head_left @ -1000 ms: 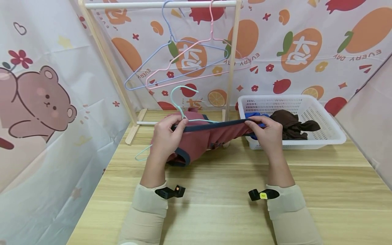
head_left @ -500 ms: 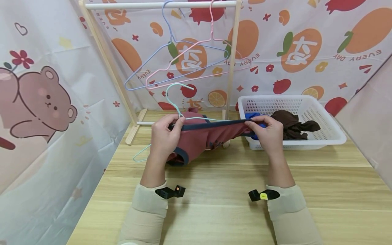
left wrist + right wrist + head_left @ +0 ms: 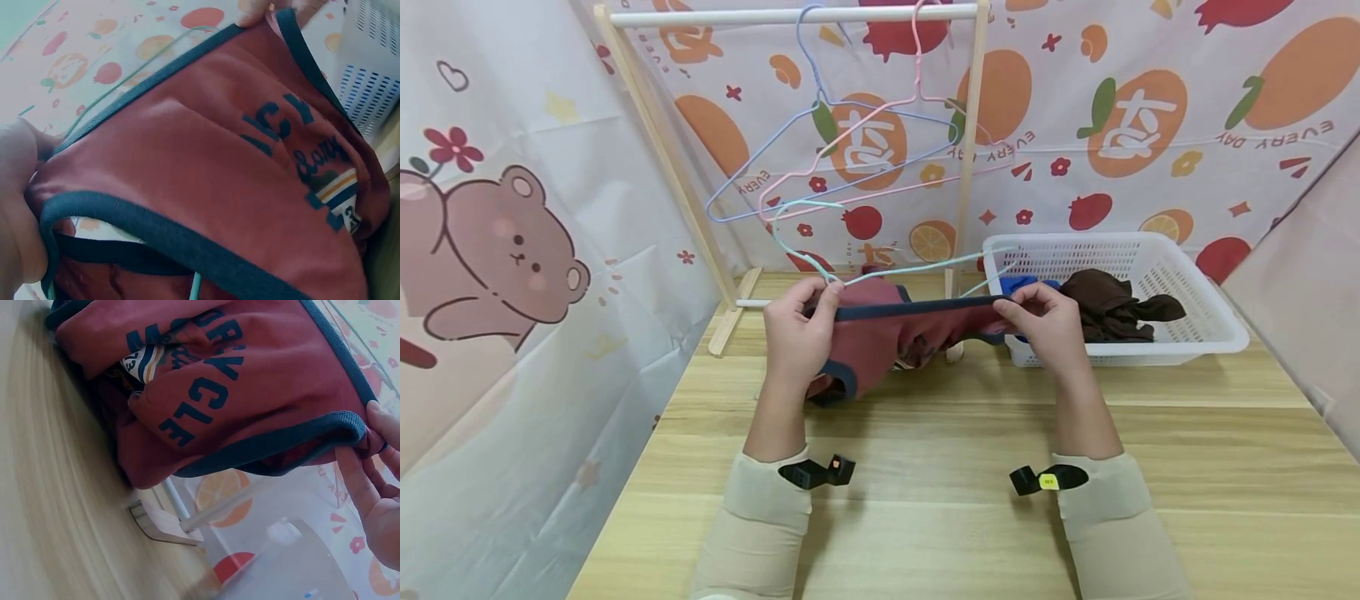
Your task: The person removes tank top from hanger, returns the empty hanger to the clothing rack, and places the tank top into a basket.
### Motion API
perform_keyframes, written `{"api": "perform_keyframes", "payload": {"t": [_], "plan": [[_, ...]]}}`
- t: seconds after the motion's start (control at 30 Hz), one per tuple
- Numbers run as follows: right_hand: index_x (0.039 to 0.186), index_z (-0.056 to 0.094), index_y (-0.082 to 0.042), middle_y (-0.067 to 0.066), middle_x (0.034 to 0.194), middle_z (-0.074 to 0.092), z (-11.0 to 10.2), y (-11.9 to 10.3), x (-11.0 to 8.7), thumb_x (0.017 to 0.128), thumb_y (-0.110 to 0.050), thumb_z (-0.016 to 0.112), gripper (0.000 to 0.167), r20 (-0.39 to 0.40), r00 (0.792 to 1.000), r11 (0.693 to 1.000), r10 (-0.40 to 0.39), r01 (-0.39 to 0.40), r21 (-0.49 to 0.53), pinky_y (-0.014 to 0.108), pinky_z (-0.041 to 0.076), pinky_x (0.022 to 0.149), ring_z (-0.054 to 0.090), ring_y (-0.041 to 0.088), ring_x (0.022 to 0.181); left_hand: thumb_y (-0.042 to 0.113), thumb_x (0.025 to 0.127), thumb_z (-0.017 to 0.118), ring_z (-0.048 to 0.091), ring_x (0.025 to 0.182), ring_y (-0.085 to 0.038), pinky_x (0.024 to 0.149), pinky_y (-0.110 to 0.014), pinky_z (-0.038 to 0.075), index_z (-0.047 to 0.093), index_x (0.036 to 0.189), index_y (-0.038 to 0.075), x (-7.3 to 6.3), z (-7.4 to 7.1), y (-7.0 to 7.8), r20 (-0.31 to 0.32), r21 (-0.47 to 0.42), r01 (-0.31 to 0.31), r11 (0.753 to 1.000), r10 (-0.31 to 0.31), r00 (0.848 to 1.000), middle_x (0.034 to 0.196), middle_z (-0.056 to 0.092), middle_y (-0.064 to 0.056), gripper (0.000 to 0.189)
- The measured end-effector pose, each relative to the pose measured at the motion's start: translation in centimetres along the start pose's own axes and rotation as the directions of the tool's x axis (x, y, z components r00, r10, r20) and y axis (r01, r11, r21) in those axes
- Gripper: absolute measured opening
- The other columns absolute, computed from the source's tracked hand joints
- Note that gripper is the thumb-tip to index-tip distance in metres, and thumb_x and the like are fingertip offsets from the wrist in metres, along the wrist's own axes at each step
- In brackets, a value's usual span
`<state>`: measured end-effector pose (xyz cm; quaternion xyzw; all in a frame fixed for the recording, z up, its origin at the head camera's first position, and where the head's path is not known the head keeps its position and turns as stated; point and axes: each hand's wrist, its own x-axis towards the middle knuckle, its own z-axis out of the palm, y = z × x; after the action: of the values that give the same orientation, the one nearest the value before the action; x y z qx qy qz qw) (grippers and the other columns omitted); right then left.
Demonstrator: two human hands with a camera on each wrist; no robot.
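Note:
A dark red tank top (image 3: 868, 342) with navy trim and navy lettering is stretched between both hands above the table. My left hand (image 3: 797, 333) pinches its trimmed edge at one shoulder. At the other end, my right hand (image 3: 1051, 327) pinches the same edge between thumb and fingers. Behind the edge, a mint green hanger (image 3: 910, 268) slants, its hook over the left fingers and one arm reaching right toward the basket. Part of the hanger lies hidden by the cloth; whether the left fingers also grip it, I cannot tell. An armhole gapes below the left hand.
A wooden rack (image 3: 973, 150) stands at the back, with a blue hanger (image 3: 767, 150) and a pink hanger (image 3: 850, 125) on its white rail. Right of it, a white basket (image 3: 1135, 354) holds brown cloth (image 3: 1101, 304) and blue cloth (image 3: 1018, 285).
The mint green hanger has swung: its hook tipped left, its right arm rose into sight above the edge, and its lower left corner vanished. Both hands shifted slightly left, still pinching the tank top.

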<state>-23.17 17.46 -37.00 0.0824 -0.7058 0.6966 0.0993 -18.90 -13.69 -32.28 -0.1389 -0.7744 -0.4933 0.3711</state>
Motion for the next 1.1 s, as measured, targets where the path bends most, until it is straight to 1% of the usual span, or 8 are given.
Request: {"api": "perform_keyframes", "payload": {"t": [0.03,0.2,0.27,0.37,0.57,0.73,0.9,1.1], "plan": [[0.088,0.061,-0.007,0.002,0.088,0.06,0.1,0.0,0.0,0.085,-0.021,0.077,0.021,0.012,1.0,1.0,0.001,-0.001,0.02,0.024,0.058,0.067,0.069,0.009,0.071,0.014,0.094,0.066,0.048,0.061,-0.009,0.057,-0.017,0.038,0.067,0.08,-0.001,0.0,0.0,0.0,-0.008,-0.008,0.004,1.0,-0.004,1.0,0.068,0.06,-0.011,0.021],[0.089,0.061,-0.005,0.004,0.088,0.062,0.3,0.2,0.0,0.085,-0.019,0.078,0.023,0.024,1.0,0.997,0.004,-0.006,0.077,0.026,0.058,0.069,0.071,0.011,0.071,0.01,0.092,0.068,0.047,0.063,-0.007,0.058,-0.016,0.038,0.07,0.083,-0.002,0.0,0.2,0.2,-0.007,-0.012,-0.004,1.0,0.004,1.0,0.07,0.062,-0.013,0.015],[0.089,0.061,-0.005,0.004,0.087,0.063,0.4,0.3,0.0,0.085,-0.019,0.078,0.023,0.031,0.999,0.997,0.008,-0.01,0.074,0.026,0.058,0.07,0.071,0.011,0.072,0.009,0.092,0.069,0.047,0.063,-0.007,0.059,-0.016,0.038,0.071,0.085,-0.002,0.0,0.2,0.2,-0.003,-0.013,-0.007,1.0,0.007,1.0,0.071,0.063,-0.014,0.014],[0.091,0.062,-0.006,0.002,0.084,0.065,0.5,0.3,-0.1,0.085,-0.021,0.078,0.022,0.046,0.999,0.999,0.014,-0.016,0.038,0.026,0.058,0.07,0.07,0.01,0.072,0.011,0.092,0.068,0.049,0.064,-0.008,0.06,-0.016,0.039,0.073,0.087,-0.002,0.0,0.2,0.1,0.007,-0.009,-0.011,1.0,0.011,1.0,0.071,0.064,-0.012,0.014],[0.094,0.063,-0.006,-0.002,0.081,0.065,1.4,0.2,-0.2,0.085,-0.024,0.078,0.026,0.082,0.996,0.996,0.028,-0.021,-0.088,0.023,0.057,0.067,0.067,0.008,0.071,0.016,0.094,0.067,0.05,0.065,-0.009,0.06,-0.016,0.04,0.074,0.091,0.001,-0.1,0.2,0.1,0.026,0.0,-0.018,1.0,0.018,0.999,0.074,0.065,-0.01,0.017],[0.1,0.063,-0.002,-0.001,0.082,0.068,2.0,0.6,-0.2,0.086,-0.025,0.077,0.03,0.147,0.988,0.992,0.048,-0.03,-0.125,0.025,0.057,0.068,0.069,0.01,0.072,0.016,0.094,0.067,0.05,0.065,-0.011,0.06,-0.017,0.04,0.074,0.091,-0.001,0.0,0.2,0.3,0.032,-0.006,-0.019,1.0,0.019,0.999,0.073,0.065,-0.011,0.018],[0.105,0.065,-0.003,0.004,0.088,0.069,2.2,1.1,-0.1,0.087,-0.03,0.076,0.034,0.205,0.977,0.984,0.06,-0.024,-0.176,0.026,0.057,0.07,0.069,0.014,0.077,0.014,0.094,0.067,0.052,0.067,-0.011,0.062,-0.016,0.041,0.074,0.092,-0.002,0.0,0.4,0.4,0.036,-0.013,-0.008,1.0,0.009,0.999,0.075,0.066,-0.012,0.017],[0.105,0.068,-0.01,0.008,0.096,0.068,2.5,1.6,-0.1,0.087,-0.038,0.075,0.034,0.237,0.97,0.963,0.047,0.019,-0.27,0.028,0.054,0.073,0.063,0.02,0.086,0.014,0.094,0.067,0.052,0.067,-0.01,0.062,-0.017,0.041,0.074,0.091,-0.001,0.0,0.5,0.4,0.039,-0.016,-0.006,1.0,0.006,0.999,0.075,0.066,-0.012,0.016]]}}
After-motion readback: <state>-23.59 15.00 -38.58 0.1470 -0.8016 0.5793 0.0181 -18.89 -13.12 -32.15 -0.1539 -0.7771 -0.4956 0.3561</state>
